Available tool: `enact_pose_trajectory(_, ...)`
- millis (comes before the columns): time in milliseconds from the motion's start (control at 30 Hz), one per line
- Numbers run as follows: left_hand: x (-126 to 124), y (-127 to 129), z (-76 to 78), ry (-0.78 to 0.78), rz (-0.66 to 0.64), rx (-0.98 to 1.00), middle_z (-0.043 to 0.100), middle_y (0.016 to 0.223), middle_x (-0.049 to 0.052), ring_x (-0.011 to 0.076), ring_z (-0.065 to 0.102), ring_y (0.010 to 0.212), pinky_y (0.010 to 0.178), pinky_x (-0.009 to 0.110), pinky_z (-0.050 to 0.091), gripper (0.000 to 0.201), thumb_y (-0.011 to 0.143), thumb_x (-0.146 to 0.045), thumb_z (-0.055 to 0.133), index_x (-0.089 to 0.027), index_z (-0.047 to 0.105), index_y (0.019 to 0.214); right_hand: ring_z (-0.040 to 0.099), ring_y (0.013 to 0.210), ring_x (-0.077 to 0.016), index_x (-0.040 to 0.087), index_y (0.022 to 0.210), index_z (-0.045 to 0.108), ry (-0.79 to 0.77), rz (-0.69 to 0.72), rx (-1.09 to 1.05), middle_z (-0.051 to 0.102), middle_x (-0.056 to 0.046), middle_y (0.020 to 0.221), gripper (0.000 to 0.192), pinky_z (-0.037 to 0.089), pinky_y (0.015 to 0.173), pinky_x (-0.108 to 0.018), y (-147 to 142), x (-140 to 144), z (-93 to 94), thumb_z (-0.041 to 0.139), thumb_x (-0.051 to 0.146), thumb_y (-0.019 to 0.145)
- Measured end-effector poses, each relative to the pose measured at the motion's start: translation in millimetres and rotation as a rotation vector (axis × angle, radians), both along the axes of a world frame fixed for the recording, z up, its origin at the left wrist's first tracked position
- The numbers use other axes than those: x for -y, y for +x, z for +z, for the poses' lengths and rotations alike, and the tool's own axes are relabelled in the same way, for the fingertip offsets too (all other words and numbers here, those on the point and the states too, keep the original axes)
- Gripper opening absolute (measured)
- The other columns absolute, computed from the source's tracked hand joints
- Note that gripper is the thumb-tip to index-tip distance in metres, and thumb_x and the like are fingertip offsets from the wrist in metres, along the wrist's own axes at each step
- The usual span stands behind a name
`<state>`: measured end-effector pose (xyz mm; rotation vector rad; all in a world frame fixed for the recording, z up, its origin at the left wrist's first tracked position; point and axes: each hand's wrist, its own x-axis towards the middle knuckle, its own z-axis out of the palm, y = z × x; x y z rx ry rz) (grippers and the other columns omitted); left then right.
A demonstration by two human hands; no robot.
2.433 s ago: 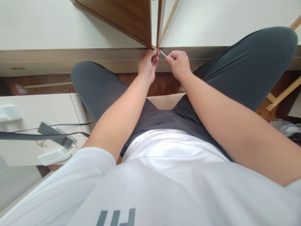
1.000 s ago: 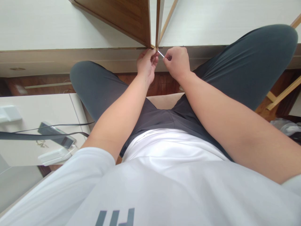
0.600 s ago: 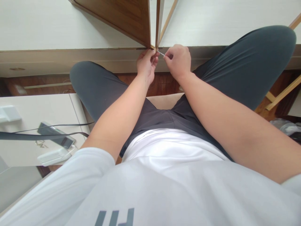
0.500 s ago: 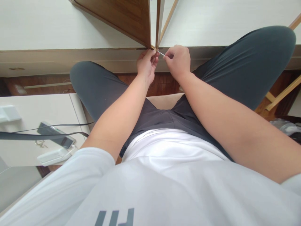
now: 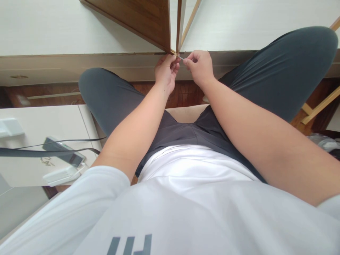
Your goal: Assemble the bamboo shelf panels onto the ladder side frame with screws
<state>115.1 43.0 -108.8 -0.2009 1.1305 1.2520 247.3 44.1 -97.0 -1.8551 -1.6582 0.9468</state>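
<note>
Fingertips of both hands meet at the lower corner of a brown wooden panel [image 5: 148, 21], where its edge comes down beside a second, thinner panel edge [image 5: 179, 24] against the pale surface behind. The left hand [image 5: 165, 72] is curled with thumb and fingers pressed to that corner, its grip narrow and closed on the joint itself, seemingly to steady the spot so the small piece does not wander. The right hand [image 5: 199, 67] pinches a thin metal pin [image 5: 181, 57], perhaps a small screw or key, between thumb and forefinger; only a short silver stub shows between the two hands, angled toward the corner, and what it enters is too small to tell. The grip on it is tight and fine, suited to something so slender. Both forearms reach straight out over the person's lap, knees spread in dark trousers to let the hands get close. Off to the left, a low white cabinet [image 5: 45, 124] carries a phone [image 5: 63, 151] with a dark cable [image 5: 39, 152] across it and a white charger [image 5: 61, 174]
</note>
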Motion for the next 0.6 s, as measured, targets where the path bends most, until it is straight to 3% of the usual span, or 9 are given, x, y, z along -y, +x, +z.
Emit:
enact_pose_trajectory(367,1.5,0.8,8.0,-0.007,-0.057,-0.027,0.076,0.099,0.002,0.0176,0.072,0.108,0.092,0.028,0.059,0.009,0.093,-0.029,0.069,-0.028,0.069,0.102,0.052,0.075,-0.0199,0.03,0.073,0.048,-0.088,-0.006,-0.089,0.057,0.004,0.063,0.025,0.041,0.076,-0.035,-4.0,1.0,-4.8,0.055,0.029,0.097)
enact_pose_trajectory(600,1.8,1.2,9.3,-0.038,-0.055,-0.045,0.077,0.101,0.002,0.0193,0.072,0.112,0.095,0.031,0.059,0.014,0.091,-0.029,0.071,-0.029,0.069,0.105,0.05,0.075,-0.0192,0.03,0.075,0.044,-0.156,0.0,-0.113,0.055,0.004,0.064,0.033,0.043,0.076,-0.036,-6.4,0.9,-7.6,0.053,0.048,0.1)
